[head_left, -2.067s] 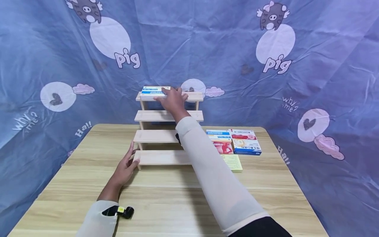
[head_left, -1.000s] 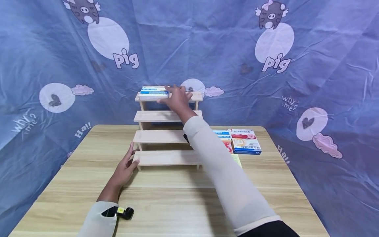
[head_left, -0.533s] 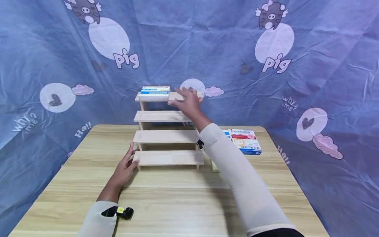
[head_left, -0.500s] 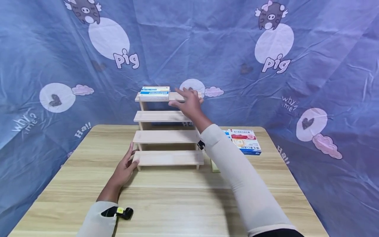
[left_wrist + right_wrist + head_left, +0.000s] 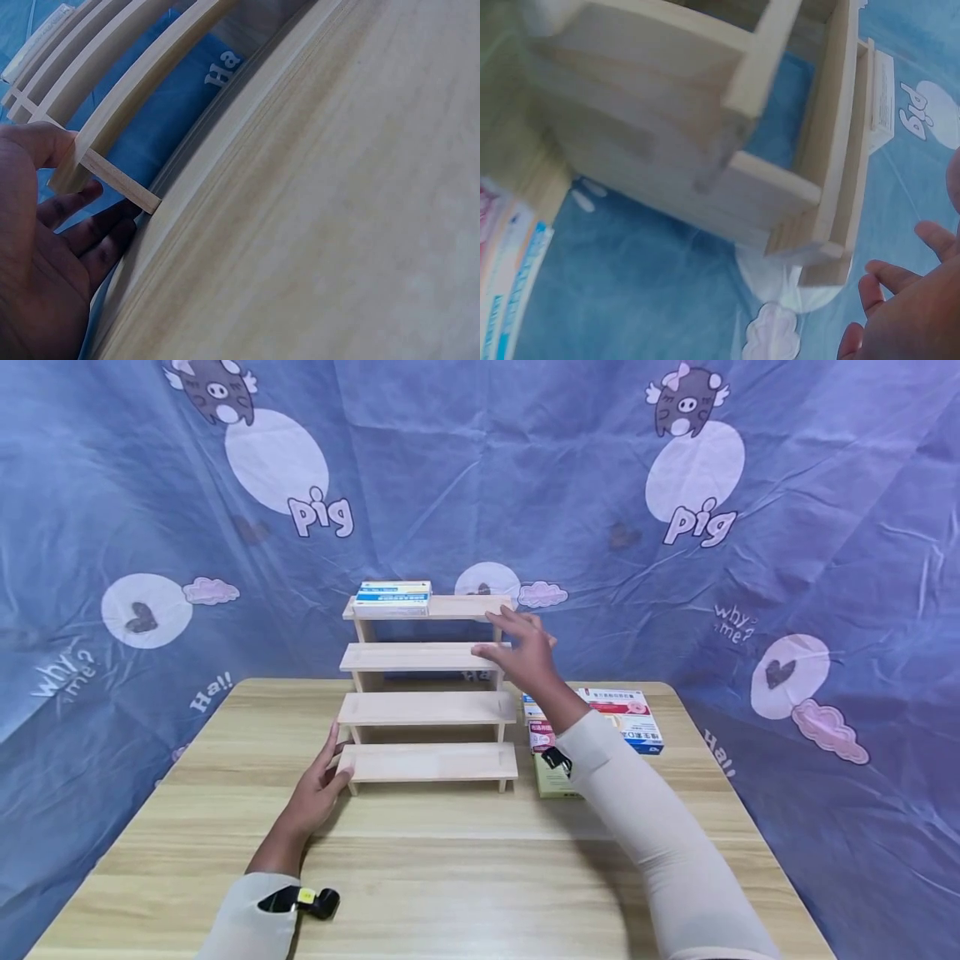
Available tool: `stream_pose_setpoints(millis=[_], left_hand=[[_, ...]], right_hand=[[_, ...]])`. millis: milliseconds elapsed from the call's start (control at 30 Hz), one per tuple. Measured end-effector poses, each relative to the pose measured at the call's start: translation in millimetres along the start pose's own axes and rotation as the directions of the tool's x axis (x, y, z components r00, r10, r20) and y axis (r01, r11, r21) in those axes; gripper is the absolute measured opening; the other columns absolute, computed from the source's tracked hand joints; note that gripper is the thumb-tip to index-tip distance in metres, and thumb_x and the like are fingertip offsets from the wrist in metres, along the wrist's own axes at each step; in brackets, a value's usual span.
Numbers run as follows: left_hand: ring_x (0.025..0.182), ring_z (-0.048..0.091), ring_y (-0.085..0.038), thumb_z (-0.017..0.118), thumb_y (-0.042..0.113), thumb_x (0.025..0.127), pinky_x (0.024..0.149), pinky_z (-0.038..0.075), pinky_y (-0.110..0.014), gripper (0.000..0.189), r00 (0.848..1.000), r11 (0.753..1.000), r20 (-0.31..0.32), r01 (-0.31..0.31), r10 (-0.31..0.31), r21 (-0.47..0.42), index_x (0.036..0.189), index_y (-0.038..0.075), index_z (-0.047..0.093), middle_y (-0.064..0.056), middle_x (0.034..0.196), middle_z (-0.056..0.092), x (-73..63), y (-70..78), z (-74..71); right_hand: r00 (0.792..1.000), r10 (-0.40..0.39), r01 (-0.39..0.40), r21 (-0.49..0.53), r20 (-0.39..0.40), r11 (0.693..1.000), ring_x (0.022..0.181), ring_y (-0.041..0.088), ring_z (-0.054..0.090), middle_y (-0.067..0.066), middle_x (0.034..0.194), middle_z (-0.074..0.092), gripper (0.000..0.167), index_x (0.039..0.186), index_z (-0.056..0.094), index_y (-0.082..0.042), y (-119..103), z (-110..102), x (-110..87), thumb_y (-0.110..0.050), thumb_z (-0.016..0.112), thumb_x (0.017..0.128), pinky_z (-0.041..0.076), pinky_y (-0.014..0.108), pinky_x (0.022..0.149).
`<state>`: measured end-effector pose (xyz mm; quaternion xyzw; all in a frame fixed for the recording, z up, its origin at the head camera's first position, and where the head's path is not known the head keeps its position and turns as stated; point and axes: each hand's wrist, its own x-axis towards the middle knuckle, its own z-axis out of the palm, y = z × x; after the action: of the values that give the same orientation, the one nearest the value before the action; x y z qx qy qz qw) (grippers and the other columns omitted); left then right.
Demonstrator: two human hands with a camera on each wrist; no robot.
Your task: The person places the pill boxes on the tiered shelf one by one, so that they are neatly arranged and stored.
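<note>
A pale wooden stepped shelf [image 5: 431,763] with several tiers stands on the table near its back edge. On the left part of the top tier lies a white and blue medicine box [image 5: 392,599], flat. My left hand [image 5: 311,795] grips the left end of the lowest tier; in the left wrist view the left hand [image 5: 56,217] has its thumb side against the board end and other fingers below it. Beside the right ends of the upper tiers my right hand [image 5: 527,650] hovers with spread fingers, holding nothing. The right wrist view shows the right hand [image 5: 915,311] apart from the shelf.
Right of the shelf lie several medicine boxes: a white, red and blue one [image 5: 633,725], a pinkish-red one [image 5: 541,737] and a yellow-green one [image 5: 557,783], partly hidden by my right arm. A blue printed cloth [image 5: 420,468] hangs behind the wooden table [image 5: 420,877].
My right hand has let go of the white and blue medicine box on the top tier and moved right and down, away from it. The left hand stays at the shelf.
</note>
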<state>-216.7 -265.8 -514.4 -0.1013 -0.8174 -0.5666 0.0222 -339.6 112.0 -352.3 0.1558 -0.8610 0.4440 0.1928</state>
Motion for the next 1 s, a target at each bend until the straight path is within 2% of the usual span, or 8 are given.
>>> stream_pose_setpoints(millis=[67, 333, 567, 767, 1000], left_hand=[[0.15, 0.048, -0.057, 0.054, 0.018, 0.116, 0.099, 0.042, -0.002, 0.082, 1.0, 1.0, 0.002, 0.005, -0.005, 0.003, 0.177, 0.034, 0.001, -0.031, 0.173, 0.034, -0.5, 0.5, 0.0], [0.153, 0.045, -0.057, 0.053, 0.02, 0.117, 0.097, 0.044, -0.005, 0.082, 1.0, 1.0, 0.014, 0.019, -0.02, 0.019, 0.177, 0.033, -0.002, -0.03, 0.175, 0.031, -3.1, 2.3, -2.2], [0.154, 0.042, -0.057, 0.052, 0.02, 0.117, 0.098, 0.042, -0.004, 0.082, 0.999, 1.0, 0.029, 0.016, -0.016, 0.008, 0.176, 0.035, -0.003, -0.03, 0.176, 0.029, -2.6, 0.9, -1.1], [0.155, 0.042, -0.056, 0.052, 0.023, 0.117, 0.099, 0.041, -0.005, 0.082, 0.999, 0.999, 0.035, 0.031, -0.032, 0.025, 0.176, 0.034, -0.003, -0.029, 0.176, 0.029, -3.0, 3.1, -2.2], [0.155, 0.042, -0.056, 0.052, 0.021, 0.117, 0.097, 0.044, -0.005, 0.082, 0.999, 1.0, 0.039, 0.026, -0.026, 0.003, 0.176, 0.034, -0.003, -0.029, 0.176, 0.029, -3.3, 3.3, -3.0]], right_hand=[[1.0, 0.004, -0.005, 0.015, 0.005, 1.0, 0.157, 0.036, 0.038, 0.008, 0.172, 0.049, 0.068, 0.152, 0.067, -0.019, 6, -5, -8.7, -0.032, 0.091, 0.09, 0.002, 0.08, 0.126], [0.999, 0.027, -0.029, 0.061, 0.031, 0.998, 0.16, 0.041, 0.036, 0.009, 0.171, 0.049, 0.068, 0.152, 0.066, -0.015, 19, -15, -38.8, -0.028, 0.091, 0.091, 0.007, 0.079, 0.127], [0.999, 0.028, -0.03, 0.147, 0.016, 0.989, 0.16, 0.043, 0.037, 0.012, 0.168, 0.053, 0.062, 0.15, 0.067, -0.01, 24, -30, -62.4, -0.015, 0.089, 0.092, 0.029, 0.069, 0.13], [0.999, 0.05, -0.048, 0.164, -0.007, 0.985, 0.16, 0.045, 0.036, 0.014, 0.167, 0.053, 0.06, 0.151, 0.066, -0.007, 31, -45, -81.5, -0.013, 0.087, 0.094, 0.025, 0.069, 0.131], [0.993, 0.119, -0.114, 0.152, -0.02, 0.982, 0.16, 0.042, 0.038, 0.015, 0.168, 0.052, 0.06, 0.152, 0.064, -0.007, 48, -63, -98.8, -0.015, 0.086, 0.096, 0.028, 0.07, 0.13]])
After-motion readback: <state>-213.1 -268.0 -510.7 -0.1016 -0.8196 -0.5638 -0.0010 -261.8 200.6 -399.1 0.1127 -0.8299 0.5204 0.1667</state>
